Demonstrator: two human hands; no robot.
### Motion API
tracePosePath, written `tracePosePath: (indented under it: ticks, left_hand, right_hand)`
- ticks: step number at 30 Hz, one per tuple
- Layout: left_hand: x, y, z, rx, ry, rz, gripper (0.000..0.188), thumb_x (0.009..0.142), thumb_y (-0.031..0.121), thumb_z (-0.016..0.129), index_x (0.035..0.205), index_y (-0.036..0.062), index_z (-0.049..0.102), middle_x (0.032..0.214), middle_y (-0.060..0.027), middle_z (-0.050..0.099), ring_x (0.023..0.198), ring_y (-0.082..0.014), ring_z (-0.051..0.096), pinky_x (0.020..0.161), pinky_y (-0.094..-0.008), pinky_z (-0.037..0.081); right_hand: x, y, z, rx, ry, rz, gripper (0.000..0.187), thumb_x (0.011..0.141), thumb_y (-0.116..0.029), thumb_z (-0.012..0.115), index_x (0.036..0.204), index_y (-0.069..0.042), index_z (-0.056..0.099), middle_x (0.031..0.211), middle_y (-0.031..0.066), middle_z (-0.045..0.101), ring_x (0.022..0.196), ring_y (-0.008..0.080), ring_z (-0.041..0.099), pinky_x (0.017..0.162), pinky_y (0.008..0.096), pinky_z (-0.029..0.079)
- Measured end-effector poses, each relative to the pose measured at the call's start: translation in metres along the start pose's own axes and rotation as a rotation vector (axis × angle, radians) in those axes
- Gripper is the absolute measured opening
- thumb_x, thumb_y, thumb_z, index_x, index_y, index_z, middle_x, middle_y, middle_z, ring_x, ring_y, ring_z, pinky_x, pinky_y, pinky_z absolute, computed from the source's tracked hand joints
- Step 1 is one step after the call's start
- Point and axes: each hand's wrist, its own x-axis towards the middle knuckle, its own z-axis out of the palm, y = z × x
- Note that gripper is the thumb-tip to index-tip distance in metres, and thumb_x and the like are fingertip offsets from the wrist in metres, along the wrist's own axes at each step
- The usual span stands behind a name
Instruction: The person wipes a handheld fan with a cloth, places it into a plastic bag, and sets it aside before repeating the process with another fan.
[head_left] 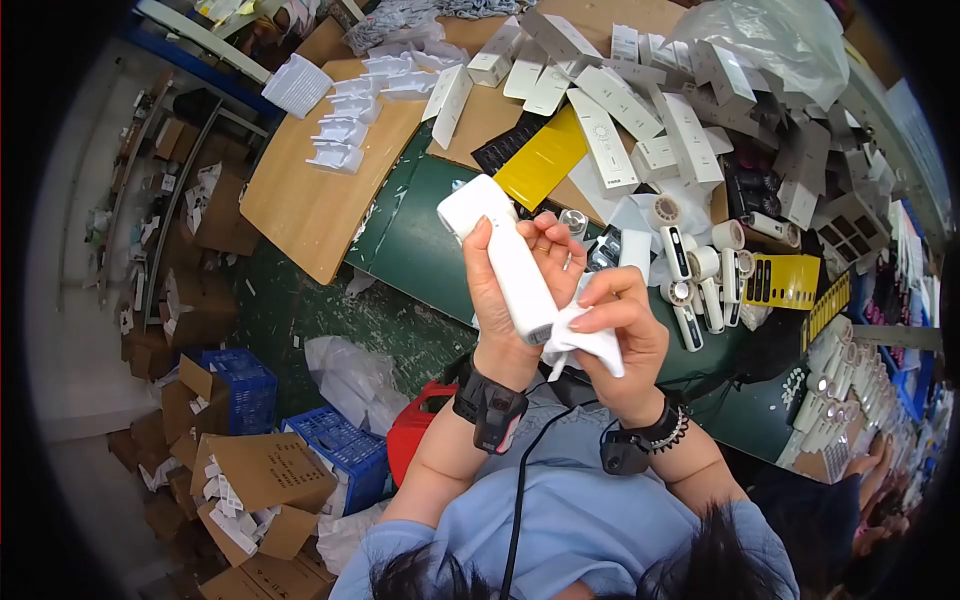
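A white device shaped like a small hair dryer (522, 280) lies slantwise in my left hand (490, 312), its blunt head at the upper left. My left thumb presses along one side of the handle, and the fingers curl behind it. The handle's lower end carries a small dark printed patch. Pinched in my right hand (638, 345) is a white cloth (592, 345), bunched against that lower end. Part of the cloth hangs down below my right fingers. Both hands are held above the near edge of the green table (425, 235).
Several similar devices (708, 285) lie on the table at the right. White boxes (605, 140) are heaped at the back beside a yellow sheet (543, 157). White trays (340, 130) stand on a brown board (300, 205). Blue crates (345, 450) and cartons (270, 480) fill the lower left floor.
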Motion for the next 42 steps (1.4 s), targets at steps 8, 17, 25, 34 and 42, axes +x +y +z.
tracePosePath:
  ticks: [8, 17, 25, 34, 42]
  left_hand:
    - [0.001, 0.007, 0.005, 0.250, -0.025, 0.303, 0.028, 0.078, 0.035, 0.055, 0.077, 0.0093, 0.044, 0.078, -0.0041, 0.047, 0.075, -0.0153, 0.045, 0.080, -0.0314, 0.037]
    - [0.000, 0.018, 0.006, 0.573, -0.364, 0.554, 0.024, 0.079, 0.032, 0.049, 0.077, 0.0098, 0.039, 0.065, -0.0023, 0.042, 0.062, -0.0132, 0.039, 0.069, -0.0289, 0.032]
    - [-0.001, 0.013, 0.007, 0.638, -0.320, 0.625, 0.027, 0.078, 0.034, 0.053, 0.074, 0.0110, 0.040, 0.062, 0.0000, 0.040, 0.059, -0.0107, 0.037, 0.069, -0.0281, 0.033]
    - [-0.005, 0.013, 0.000, 0.630, -0.233, 0.570, 0.026, 0.079, 0.033, 0.052, 0.073, 0.0108, 0.040, 0.062, 0.0002, 0.040, 0.059, -0.0109, 0.037, 0.073, -0.0291, 0.034]
    - [0.002, 0.013, -0.009, 0.542, -0.210, 0.517, 0.026, 0.079, 0.034, 0.051, 0.073, 0.0106, 0.041, 0.062, 0.0006, 0.039, 0.059, -0.0108, 0.038, 0.077, -0.0295, 0.035]
  right_hand:
    - [0.004, 0.010, 0.020, -0.167, -0.030, 0.020, 0.021, 0.079, -0.012, 0.060, 0.098, -0.003, 0.062, 0.102, 0.0104, 0.051, 0.092, 0.0166, 0.050, 0.083, 0.0283, 0.039]
    - [0.001, 0.014, 0.012, 0.284, -0.106, 0.308, 0.030, 0.085, -0.011, 0.050, 0.111, 0.001, 0.060, 0.112, 0.0128, 0.053, 0.101, 0.0182, 0.050, 0.087, 0.0299, 0.039]
    - [0.004, 0.018, 0.008, 0.264, -0.147, 0.423, 0.031, 0.084, -0.008, 0.053, 0.112, 0.004, 0.058, 0.113, 0.0138, 0.052, 0.102, 0.0184, 0.050, 0.088, 0.0286, 0.039]
    - [0.007, 0.013, 0.005, 0.232, -0.197, 0.381, 0.031, 0.081, -0.001, 0.057, 0.111, 0.000, 0.061, 0.106, 0.0097, 0.055, 0.095, 0.0140, 0.052, 0.082, 0.0244, 0.041]
    - [0.001, 0.009, 0.001, 0.162, -0.186, 0.378, 0.031, 0.078, 0.001, 0.059, 0.109, 0.000, 0.062, 0.110, 0.0119, 0.055, 0.097, 0.0156, 0.053, 0.085, 0.0247, 0.041]
